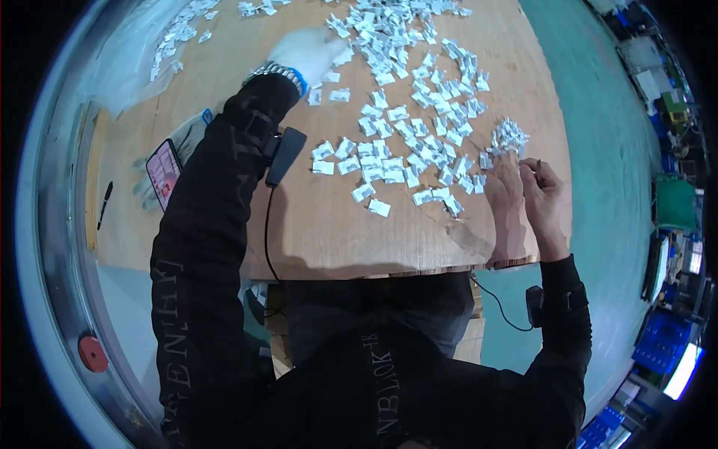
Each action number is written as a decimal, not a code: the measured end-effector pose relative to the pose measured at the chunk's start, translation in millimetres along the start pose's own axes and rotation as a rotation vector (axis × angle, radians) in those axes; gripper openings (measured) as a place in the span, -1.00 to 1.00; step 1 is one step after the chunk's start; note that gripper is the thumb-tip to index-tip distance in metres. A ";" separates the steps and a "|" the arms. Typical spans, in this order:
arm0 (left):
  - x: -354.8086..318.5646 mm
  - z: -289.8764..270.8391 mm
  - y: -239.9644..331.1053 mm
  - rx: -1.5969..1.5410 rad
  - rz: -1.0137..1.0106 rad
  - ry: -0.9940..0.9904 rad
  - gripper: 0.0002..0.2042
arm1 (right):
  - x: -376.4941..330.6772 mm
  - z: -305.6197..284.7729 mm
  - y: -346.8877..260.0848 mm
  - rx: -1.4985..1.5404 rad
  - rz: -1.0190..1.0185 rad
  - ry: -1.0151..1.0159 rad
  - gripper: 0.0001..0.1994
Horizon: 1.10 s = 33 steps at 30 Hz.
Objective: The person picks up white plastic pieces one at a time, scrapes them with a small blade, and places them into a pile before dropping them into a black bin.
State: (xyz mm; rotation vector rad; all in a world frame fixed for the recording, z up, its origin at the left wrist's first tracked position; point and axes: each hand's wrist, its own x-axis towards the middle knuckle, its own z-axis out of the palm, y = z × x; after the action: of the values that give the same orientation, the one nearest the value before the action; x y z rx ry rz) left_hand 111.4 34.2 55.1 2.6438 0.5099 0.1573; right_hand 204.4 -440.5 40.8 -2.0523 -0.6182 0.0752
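My left hand (307,56), in a white glove, reaches to the far side of the table, at the edge of a big scatter of small whitish flat pieces (393,168). Its fingers are bright and blurred, so what they touch stays unclear. At the table's right edge my bare right hand (544,196) is closed, thumb and fingertips pinched together. Something small and dark may sit at the fingertips, too small to name. Just beyond that hand lies a small heap of tiny silvery parts (510,137).
A phone (163,173) rests on a grey glove (191,136) left of my left sleeve, with a black pen (105,205) farther left. Clear plastic sheeting (131,63) covers the far left corner. A cable (269,232) hangs from my left forearm over the wooden table (344,243).
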 end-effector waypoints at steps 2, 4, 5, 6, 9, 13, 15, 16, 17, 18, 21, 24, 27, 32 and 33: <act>1.2 3.2 0.2 -0.022 -0.066 0.028 -0.39 | -17.9 2.7 -2.0 0.020 0.045 -0.013 -0.89; 4.2 2.7 2.9 0.041 -0.135 0.010 -0.36 | -32.8 7.6 -6.4 0.068 0.102 -0.061 -0.90; 4.8 1.7 3.8 0.074 -0.170 0.003 -0.35 | -39.4 9.5 -8.4 0.074 0.110 -0.052 -0.90; 4.9 0.4 1.5 0.082 -0.161 -0.003 -0.35 | -45.6 11.2 -10.8 0.093 0.121 -0.059 -0.90; 5.3 -1.8 -5.9 0.017 -0.234 0.170 -0.40 | -63.0 16.2 -19.3 0.136 0.155 -0.059 -0.90; -25.4 -12.4 21.2 -0.130 -0.003 0.335 -0.53 | -63.4 25.0 -30.0 0.108 0.189 -0.086 -0.90; -51.1 3.0 57.6 -0.106 0.311 0.275 -0.67 | -55.3 32.2 -43.7 -0.077 -0.001 -0.107 -0.88; -65.2 7.7 74.0 -0.027 0.526 0.204 -0.69 | -46.7 36.6 -52.8 -0.074 0.002 -0.099 -0.88; -75.3 16.9 90.8 0.046 0.744 0.128 -0.72 | -37.0 39.9 -60.6 -0.107 -0.049 -0.135 -0.86; -82.9 26.3 110.1 0.042 0.758 0.123 -0.72 | -28.0 43.6 -67.0 -0.142 -0.100 -0.170 -0.84; -100.1 36.2 136.8 0.037 0.587 -0.080 -0.73 | 0.9 71.1 -80.7 -0.160 -0.212 -0.242 -0.82; -104.2 41.4 143.4 0.185 0.560 -0.111 -0.73 | 25.2 81.9 -90.1 -0.357 -0.113 -0.402 -0.79; -102.9 34.9 143.4 0.243 0.521 -0.158 -0.73 | 37.1 78.7 -89.5 -0.449 -0.058 -0.495 -0.77; -100.4 31.0 137.0 0.280 0.606 -0.143 -0.73 | 42.9 75.6 -76.3 -0.477 -0.198 -0.503 -0.73; -100.2 31.3 136.2 0.283 0.606 -0.142 -0.73 | 43.8 75.4 -75.6 -0.496 -0.267 -0.495 -0.72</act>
State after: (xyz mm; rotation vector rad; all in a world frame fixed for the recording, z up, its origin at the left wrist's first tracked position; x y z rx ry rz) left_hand 69.2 -129.9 84.5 2.9774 -0.3542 0.0813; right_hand 190.5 -329.7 70.2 -2.4179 -1.3204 0.3044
